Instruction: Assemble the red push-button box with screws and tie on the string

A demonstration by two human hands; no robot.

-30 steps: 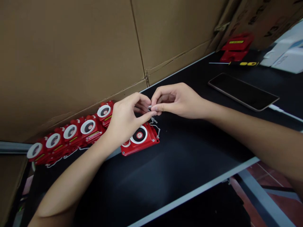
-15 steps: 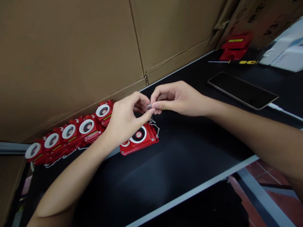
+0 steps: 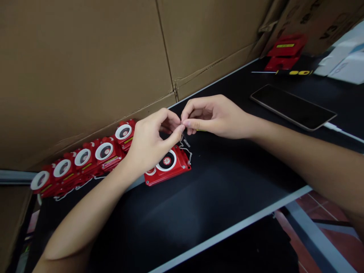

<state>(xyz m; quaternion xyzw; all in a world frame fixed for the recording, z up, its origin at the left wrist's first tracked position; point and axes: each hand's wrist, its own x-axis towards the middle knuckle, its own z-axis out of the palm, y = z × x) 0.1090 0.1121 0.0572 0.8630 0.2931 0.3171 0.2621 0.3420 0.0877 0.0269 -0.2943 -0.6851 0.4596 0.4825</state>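
Observation:
My left hand (image 3: 155, 138) and my right hand (image 3: 214, 116) meet fingertip to fingertip above the black table. Each has its thumb and forefinger pinched together, and whatever small piece lies between them is hidden by the fingers. Just below hangs a thin silvery chain (image 3: 186, 143), running down to a red box (image 3: 181, 165) with a white ring round a dark centre. This box lies flat on the table under my left hand, which covers part of it.
Several similar red boxes (image 3: 82, 157) stand in a row at the left, against a large cardboard panel (image 3: 85, 68). On the right lie a phone (image 3: 292, 107) with a white cable, a yellow-black screwdriver (image 3: 295, 72), red parts (image 3: 286, 51) and white boxes (image 3: 345, 66).
The small metallic piece that showed between my fingertips is now covered by them. My hands have shifted very slightly, and more of the chain shows below.

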